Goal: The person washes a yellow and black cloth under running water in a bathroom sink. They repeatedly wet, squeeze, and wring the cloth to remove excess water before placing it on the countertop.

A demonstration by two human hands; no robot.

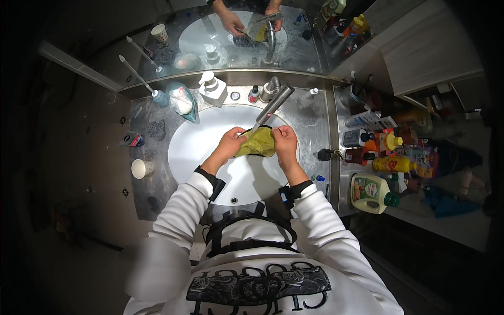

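A yellow-green cloth pouch with a dark rim (258, 144) is stretched between my two hands over the white sink basin (204, 157). My left hand (231, 145) pinches its left edge, and my right hand (285, 143) grips the right edge. Just above the cloth is the end of the metal faucet (275, 104), and what seems to be a stream of water runs from it onto the fabric. Folds hide the inside of the cloth. Both wrists wear black straps, and the mirror at the back repeats the hands and the cloth.
A white pump bottle (213, 89), a teal soap dish (182, 101) and a small red bottle (253, 94) line the basin's back. A paper cup (141, 169) stands at left. On the right ledge are several bottles and a large detergent jug (369, 193).
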